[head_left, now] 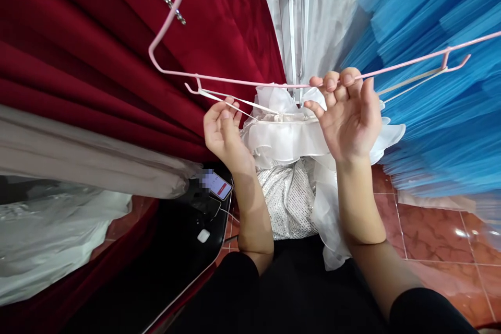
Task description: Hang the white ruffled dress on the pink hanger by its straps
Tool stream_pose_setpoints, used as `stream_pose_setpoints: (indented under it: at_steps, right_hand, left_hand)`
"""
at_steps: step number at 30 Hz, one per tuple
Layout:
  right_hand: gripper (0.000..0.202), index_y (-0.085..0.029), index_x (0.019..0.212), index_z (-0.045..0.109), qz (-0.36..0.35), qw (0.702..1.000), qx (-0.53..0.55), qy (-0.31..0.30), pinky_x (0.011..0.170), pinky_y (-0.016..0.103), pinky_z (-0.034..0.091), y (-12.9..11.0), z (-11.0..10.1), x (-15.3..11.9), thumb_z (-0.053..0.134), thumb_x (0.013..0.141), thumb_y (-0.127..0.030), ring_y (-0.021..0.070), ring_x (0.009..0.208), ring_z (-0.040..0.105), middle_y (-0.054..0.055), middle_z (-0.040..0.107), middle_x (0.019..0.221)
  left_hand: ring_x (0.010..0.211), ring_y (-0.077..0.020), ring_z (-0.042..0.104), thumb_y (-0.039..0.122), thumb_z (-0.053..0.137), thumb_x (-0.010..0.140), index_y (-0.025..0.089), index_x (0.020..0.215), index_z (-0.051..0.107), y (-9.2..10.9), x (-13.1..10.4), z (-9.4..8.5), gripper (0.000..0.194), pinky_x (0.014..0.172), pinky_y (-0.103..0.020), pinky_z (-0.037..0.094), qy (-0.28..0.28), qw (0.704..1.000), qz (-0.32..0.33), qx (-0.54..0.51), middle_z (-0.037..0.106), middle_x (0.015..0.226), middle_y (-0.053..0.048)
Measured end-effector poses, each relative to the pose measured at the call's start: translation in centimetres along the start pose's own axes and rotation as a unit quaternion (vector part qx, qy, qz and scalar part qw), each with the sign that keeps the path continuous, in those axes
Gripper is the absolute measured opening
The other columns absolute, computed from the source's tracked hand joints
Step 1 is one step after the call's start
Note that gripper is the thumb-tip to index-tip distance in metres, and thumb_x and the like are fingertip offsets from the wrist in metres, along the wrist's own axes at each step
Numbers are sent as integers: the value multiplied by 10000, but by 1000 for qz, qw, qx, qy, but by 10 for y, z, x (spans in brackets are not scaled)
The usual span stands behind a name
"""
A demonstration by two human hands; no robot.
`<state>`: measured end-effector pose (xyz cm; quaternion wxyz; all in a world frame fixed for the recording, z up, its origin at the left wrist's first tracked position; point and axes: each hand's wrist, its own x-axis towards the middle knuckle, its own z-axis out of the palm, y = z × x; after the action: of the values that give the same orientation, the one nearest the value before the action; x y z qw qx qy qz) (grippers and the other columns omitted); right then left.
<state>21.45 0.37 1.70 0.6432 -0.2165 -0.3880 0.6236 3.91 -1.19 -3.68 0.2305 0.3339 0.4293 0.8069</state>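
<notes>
A pink clothes hanger [250, 82] stretches across the view, with small hooks on its lower bar. White straps [250, 103] loop over both hooks and run down to a white dress [289, 141] with organza ruffles and a silvery sequined body. My left hand [225, 128] is closed at the left strap, thumb and fingers curled together around it just below the hook. The fingers of my right hand [348, 112] curl over the hanger's bar right of its middle, palm toward me and thumb raised. The dress hangs between my forearms, its lower part partly against my black clothing.
Dark red fabric [219, 21] with a beaded trim hangs at left, blue tulle [438, 88] at right. White fabric and a metal pole [291, 26] stand behind. A black surface [156, 250] at lower left holds a phone [219, 185] and a small white case [203, 235].
</notes>
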Motion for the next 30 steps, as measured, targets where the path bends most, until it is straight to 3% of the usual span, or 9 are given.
stream_pose_setpoints:
  at_steps: [3,8,12,16,19,23,26,28,30]
  right_hand:
    - [366,-277,865,494,-6,999,-37,10,898,472,548,1,4,-2,497,863,-644,238,1169,574,20,596,957]
    - [322,-271,872,497,-23,999,-43,14,884,458,556,0,3,-2,485,890,-592,231,1127,592,17,579,933]
    - [276,-272,882,493,-23,999,-39,17,879,416,554,-3,2,1,493,901,-547,208,1082,609,8,566,913]
    - [261,-278,875,483,-23,998,-47,18,863,407,557,-4,5,2,537,882,-534,208,1068,611,5,572,896]
    - [239,-277,880,483,-14,999,-46,9,836,397,568,-4,6,2,527,886,-511,211,1072,603,10,581,898]
    - [178,-284,886,495,-9,998,-60,12,836,368,566,-5,4,0,536,892,-457,198,1085,600,7,586,914]
    - [158,-282,884,500,-12,997,-69,18,827,335,561,-10,1,1,525,910,-436,183,1066,609,1,575,904]
    - [151,-273,883,498,-22,998,-63,17,810,322,559,-14,-1,2,526,916,-417,179,1041,617,1,561,889]
    - [139,-266,885,496,-32,998,-57,14,797,313,555,-16,-2,3,522,920,-399,174,1022,624,2,548,882]
  left_hand:
    - [987,-162,672,283,586,899,170,1081,544,0,-1,2,219,961,-352,510,-21,999,-35,-17,668,1051,-72]
    - [797,-98,652,202,594,871,233,1035,498,19,0,3,193,827,-257,529,34,994,-71,-80,622,840,21]
    - [771,-47,628,136,567,857,214,941,469,60,9,5,151,781,-175,506,61,992,22,-108,629,851,48]
    - [1068,-68,621,78,451,857,203,1047,412,82,23,4,231,1059,-247,438,33,990,97,-99,624,1166,-12]
    - [1164,-99,588,95,390,869,196,1084,376,70,36,-3,239,1148,-302,363,62,987,137,-65,561,1263,-69]
    - [1138,-97,608,99,364,815,191,1103,351,41,47,-10,303,1143,-307,366,80,989,99,-75,553,1254,-92]
    - [1053,-103,638,97,403,757,174,1062,386,33,48,-3,315,1093,-328,414,23,987,143,-69,608,1080,-56]
    - [938,-96,641,119,424,760,169,1032,407,36,49,3,277,1046,-336,450,-30,978,195,-62,603,901,-8]
    - [889,-92,637,122,445,764,175,1037,401,40,52,5,281,1033,-340,463,-53,975,204,-72,581,833,17]
